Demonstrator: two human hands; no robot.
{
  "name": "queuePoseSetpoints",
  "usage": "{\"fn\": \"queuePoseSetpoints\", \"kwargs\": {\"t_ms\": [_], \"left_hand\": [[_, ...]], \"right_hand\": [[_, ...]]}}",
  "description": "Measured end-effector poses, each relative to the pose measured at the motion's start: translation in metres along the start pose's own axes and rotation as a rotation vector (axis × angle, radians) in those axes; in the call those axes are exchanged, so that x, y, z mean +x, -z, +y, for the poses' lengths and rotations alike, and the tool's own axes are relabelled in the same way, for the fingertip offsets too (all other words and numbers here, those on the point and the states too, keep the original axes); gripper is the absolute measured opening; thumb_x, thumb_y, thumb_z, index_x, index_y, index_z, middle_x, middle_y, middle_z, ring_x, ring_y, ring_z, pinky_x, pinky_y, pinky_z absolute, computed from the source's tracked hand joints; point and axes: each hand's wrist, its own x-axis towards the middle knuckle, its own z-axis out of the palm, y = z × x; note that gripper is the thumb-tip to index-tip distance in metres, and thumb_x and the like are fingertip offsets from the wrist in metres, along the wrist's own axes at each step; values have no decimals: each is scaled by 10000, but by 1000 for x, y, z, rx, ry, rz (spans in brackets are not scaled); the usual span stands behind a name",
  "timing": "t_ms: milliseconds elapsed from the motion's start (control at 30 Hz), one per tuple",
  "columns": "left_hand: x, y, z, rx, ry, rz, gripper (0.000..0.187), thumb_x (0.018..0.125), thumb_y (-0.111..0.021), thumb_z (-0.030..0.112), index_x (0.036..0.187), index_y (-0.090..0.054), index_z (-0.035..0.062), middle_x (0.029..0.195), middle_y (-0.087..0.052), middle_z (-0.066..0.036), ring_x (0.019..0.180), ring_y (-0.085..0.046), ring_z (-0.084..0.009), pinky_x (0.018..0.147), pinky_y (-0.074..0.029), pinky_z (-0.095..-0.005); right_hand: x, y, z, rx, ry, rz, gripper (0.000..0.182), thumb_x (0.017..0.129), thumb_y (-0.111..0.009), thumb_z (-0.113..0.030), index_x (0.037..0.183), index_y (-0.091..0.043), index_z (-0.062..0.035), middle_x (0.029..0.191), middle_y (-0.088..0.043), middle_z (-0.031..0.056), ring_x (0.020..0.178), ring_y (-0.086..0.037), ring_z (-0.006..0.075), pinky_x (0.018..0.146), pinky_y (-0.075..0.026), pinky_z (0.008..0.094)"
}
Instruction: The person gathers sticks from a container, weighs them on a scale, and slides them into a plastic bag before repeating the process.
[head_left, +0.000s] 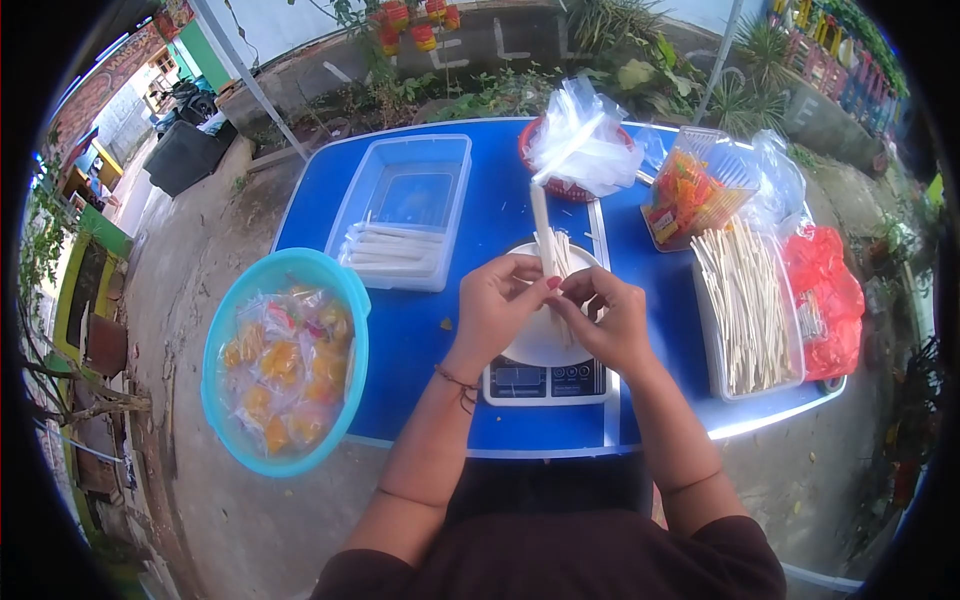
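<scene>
Above a white kitchen scale (522, 382), my left hand (503, 302) is closed around a narrow plastic-wrapped packet of pale sticks (542, 225). The packet stands nearly upright, its top end pointing away from me. My right hand (607, 318) meets the left at the packet's lower end, its fingertips pinched together there. Exactly what those fingertips grip is hidden. Behind the hands, a few loose pale sticks (564, 252) lie on the scale's round white plate (530, 346).
On the blue table (470, 425), a clear tub (410, 160) contains wrapped packets. A turquoise basin (212, 385) of bagged orange food stands left. A red basket (524, 150) with plastic bags is behind. Right are a stick-filled box (745, 310), a basket of orange packets (735, 160) and a red bag (830, 300).
</scene>
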Motion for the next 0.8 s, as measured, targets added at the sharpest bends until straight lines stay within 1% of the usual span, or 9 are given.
{"fn": "queuePoseSetpoints", "kwargs": {"t_ms": [100, 167, 200, 300, 400, 500, 600, 700, 800], "left_hand": [[5, 3, -4, -94, 83, 58, 186, 873, -692, 36, 1025, -631, -52, 894, -689, -88, 809, -702, -143, 685, -582, -238], [7, 7, -6, -125, 155, 88, 171, 874, -683, 30, 1012, -624, -51, 894, -679, -83, 822, -701, -147, 688, -589, -245], [7, 8, -7, -111, 158, 85, 167, 874, -681, 30, 1009, -625, -49, 894, -679, -83, 824, -700, -148, 689, -590, -248], [6, 7, -12, -77, 153, 78, 169, 864, -695, 52, 987, -635, -46, 881, -681, -79, 800, -695, -141, 669, -580, -242], [5, 6, -18, -57, 121, 83, 196, 843, -728, 96, 954, -655, -48, 854, -685, -69, 743, -689, -127, 624, -552, -222], [5, 6, -18, -43, 111, 90, 196, 841, -730, 96, 950, -655, -49, 854, -685, -68, 743, -695, -134, 619, -550, -220], [5, 4, -17, -72, 123, 89, 199, 841, -730, 94, 952, -653, -52, 854, -686, -67, 744, -698, -139, 627, -555, -221], [6, 3, -16, -88, 129, 79, 201, 842, -729, 92, 953, -652, -56, 858, -688, -68, 744, -697, -136, 638, -559, -223], [5, 3, -16, -80, 114, 81, 199, 843, -728, 92, 952, -653, -58, 860, -689, -71, 747, -694, -132, 640, -560, -224]], "right_hand": [[3, 7, 1, -64, -77, 39, 130, 770, -746, -78, 862, -666, -32, 715, -691, 75, 602, -655, 190, 544, -490, 301], [3, 9, 7, -290, -6, 71, 159, 774, -743, -111, 886, -660, -34, 753, -688, 76, 647, -652, 203, 581, -501, 319], [3, 8, 8, -403, 29, 87, 174, 776, -742, -127, 897, -657, -34, 773, -687, 76, 669, -651, 210, 599, -507, 329], [0, 3, 1, -485, -2, 27, 232, 781, -735, -164, 948, -638, -37, 838, -673, 92, 737, -651, 238, 655, -518, 358], [-3, -1, 4, -589, 99, 21, 265, 791, -724, -164, 995, -618, -33, 872, -663, 119, 766, -661, 256, 660, -521, 381], [-4, -4, 17, -475, 56, 20, 244, 801, -703, -120, 999, -609, -12, 854, -655, 150, 759, -670, 287, 655, -527, 392], [-2, -2, 12, -327, -53, 9, 215, 809, -680, -67, 995, -604, 9, 856, -652, 176, 707, -672, 307, 639, -535, 383], [-2, -3, 20, -314, 22, 49, 196, 805, -672, -25, 981, -600, 23, 848, -657, 187, 659, -675, 302, 621, -540, 366], [-1, -3, 14, -241, -16, 32, 170, 795, -679, -9, 947, -611, 25, 835, -665, 185, 655, -679, 291, 619, -543, 360]]}}
